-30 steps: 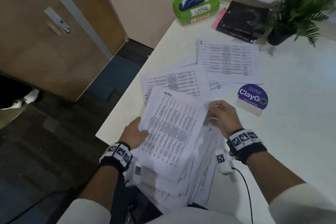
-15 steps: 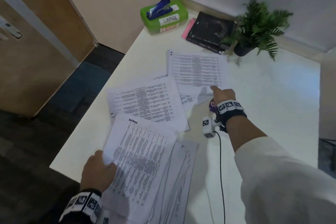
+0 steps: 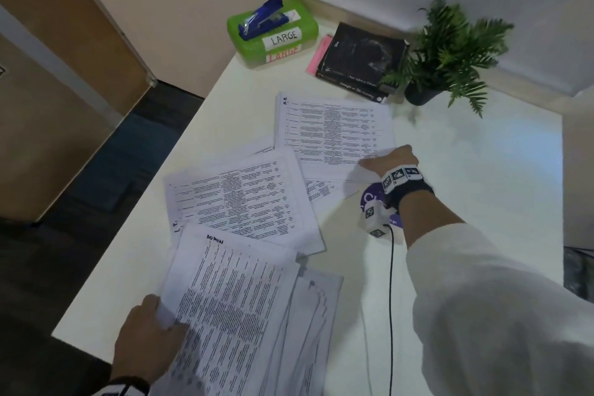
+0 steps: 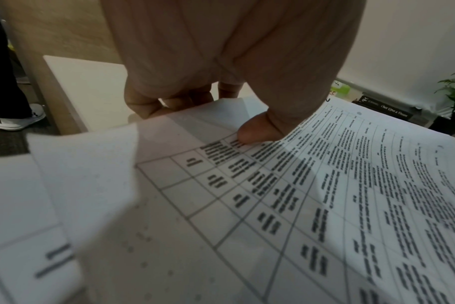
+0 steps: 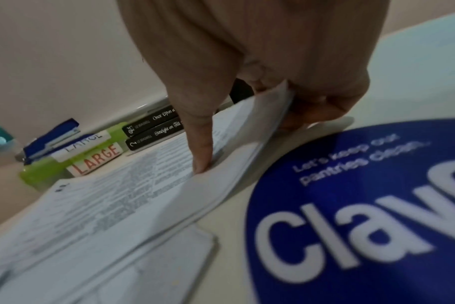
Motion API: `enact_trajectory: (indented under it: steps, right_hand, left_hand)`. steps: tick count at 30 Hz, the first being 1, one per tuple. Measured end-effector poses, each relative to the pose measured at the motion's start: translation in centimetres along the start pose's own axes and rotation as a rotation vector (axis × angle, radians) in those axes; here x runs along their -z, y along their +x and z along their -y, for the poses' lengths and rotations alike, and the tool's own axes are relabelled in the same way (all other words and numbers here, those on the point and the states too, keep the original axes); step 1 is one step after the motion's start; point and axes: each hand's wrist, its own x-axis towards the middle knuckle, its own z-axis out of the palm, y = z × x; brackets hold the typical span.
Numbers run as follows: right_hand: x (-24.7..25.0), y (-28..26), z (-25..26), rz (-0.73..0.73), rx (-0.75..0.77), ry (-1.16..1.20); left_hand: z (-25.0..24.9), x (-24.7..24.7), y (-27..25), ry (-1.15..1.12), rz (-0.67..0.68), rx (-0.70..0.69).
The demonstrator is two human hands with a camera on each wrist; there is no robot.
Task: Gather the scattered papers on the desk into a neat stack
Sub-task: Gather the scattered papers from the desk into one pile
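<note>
Printed sheets lie scattered on the white desk [image 3: 466, 170]. My left hand [image 3: 151, 328] grips a loose bundle of papers [image 3: 234, 315] at the desk's near left edge; in the left wrist view its thumb [image 4: 260, 131] presses on the top sheet [image 4: 299, 195] with fingers underneath. My right hand [image 3: 390, 159] reaches to the far sheet [image 3: 334, 132] and pinches its near right corner: the thumb [image 5: 200, 148] lies on top of the lifted far sheet [image 5: 221, 164], fingers curl under. Another sheet [image 3: 244, 199] lies flat in the middle.
A purple round ClayGo sticker [image 3: 373, 199] lies under my right wrist. At the back stand a green box [image 3: 273, 32] with a blue stapler [image 3: 262, 18] on it, stacked black books [image 3: 363, 61] and a potted fern [image 3: 450, 51]. The desk's left edge drops to the floor.
My right hand let go of the bundle and reached out to the far sheet, whose corner it now lifts. The left hand keeps the bundle, now lowered by the desk's near edge.
</note>
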Motion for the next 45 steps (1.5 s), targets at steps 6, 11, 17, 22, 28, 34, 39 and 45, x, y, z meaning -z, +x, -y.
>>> enact_trajectory:
  steps: [6,11,17,22,28,34,39,45]
  right_hand:
    - [1.2,-1.6,-0.9,0.115,0.093,0.171]
    - [3.0,-4.1,-6.3,0.104,0.049,0.587]
    - [3.3,-10.8,-12.9,0.065,0.075,1.126]
    - [1.4,-17.9,-14.6,0.390,0.004,1.330]
    - [-3.9,-25.8,-15.8,0.851,0.214,1.151]
    - [-6.3,-25.9,-17.2,0.895,0.153,0.899]
    - [-5.0,-21.1,-15.1,0.565,0.115,0.879]
    - [-5.5,-17.0,-8.9,0.285,0.407,0.092]
  left_hand:
    - [-0.3,0.4,-0.3,-0.020,0.003,-0.019]
    - [-1.7,1.6,-1.5,0.195,-0.108,-0.007]
    - [-8.6,2.4,-4.1,-0.169,-0.221,-0.397]
    - [-15.7,0.4,-6.1,-0.648,0.133,-0.461]
    - [-16.1,-1.5,-6.4,-1.122,0.263,-0.161]
    - [-7.2,-0.4,-4.5,-1.102,0.173,0.055]
    - [-0.4,1.4,-4.0,-0.840,0.171,0.089]
    - [2.2,1.3,-3.4,-0.281,0.128,-0.119]
